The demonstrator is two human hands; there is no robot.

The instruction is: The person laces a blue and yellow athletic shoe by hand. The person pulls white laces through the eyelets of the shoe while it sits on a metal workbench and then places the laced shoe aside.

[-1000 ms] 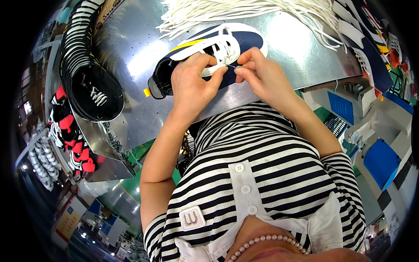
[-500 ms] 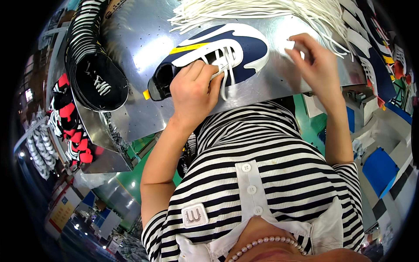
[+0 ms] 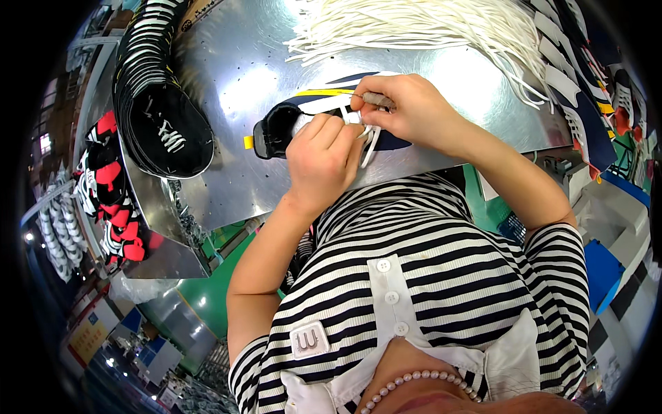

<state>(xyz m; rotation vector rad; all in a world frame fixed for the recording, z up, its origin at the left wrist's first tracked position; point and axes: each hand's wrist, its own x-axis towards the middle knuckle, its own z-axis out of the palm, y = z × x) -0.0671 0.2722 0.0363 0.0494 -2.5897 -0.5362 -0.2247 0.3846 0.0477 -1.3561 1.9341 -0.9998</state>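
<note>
A navy and white shoe upper [image 3: 315, 105] with a yellow strip and a black padded heel lies on the metal table. My left hand [image 3: 318, 162] is closed on the upper near its lacing opening, its fingers pinched by the eyelet edge and hiding what they grip there. White shoelace [image 3: 371, 148] ends hang from the opening beside those fingers. Held in my right hand [image 3: 424, 116] is a thin awl-like tool [image 3: 377, 100] with a wrapped grey handle. Its slim metal tip points left over the upper, just above my left fingers.
Loose white laces [image 3: 420, 27] spread in a large pile along the far side of the metal table [image 3: 234, 165]. On the left curves a nested row of black shoe uppers [image 3: 165, 131]. Several navy and white uppers [image 3: 586, 121] are stacked at the right edge.
My right hand has come left from beside the upper to over its lacing opening, and the tool now shows in it. My left hand keeps its grip; upper and hand sit slightly right and lower.
</note>
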